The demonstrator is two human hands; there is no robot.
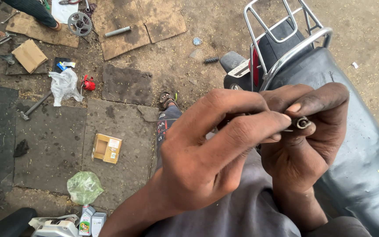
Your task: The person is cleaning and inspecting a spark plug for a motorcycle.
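Observation:
My left hand (207,149) and my right hand (305,131) meet in front of me, both pinching a small dark tubular part (302,123) with a thin metal stem. Its round open end shows between my right thumb and forefinger. My left thumb and forefinger grip the stem from the left; most of the part is hidden by fingers. Both hands are above my lap, next to a motorcycle's black seat (356,145).
The motorcycle's chrome rear rack (281,35) is at upper right. On the ground to the left lie a small yellow box (106,148), a green plastic bag (84,187), a white bag (64,86), a sprocket (80,23), a metal tube (118,31), tools and cardboard. My sandalled foot (167,100) is at the centre.

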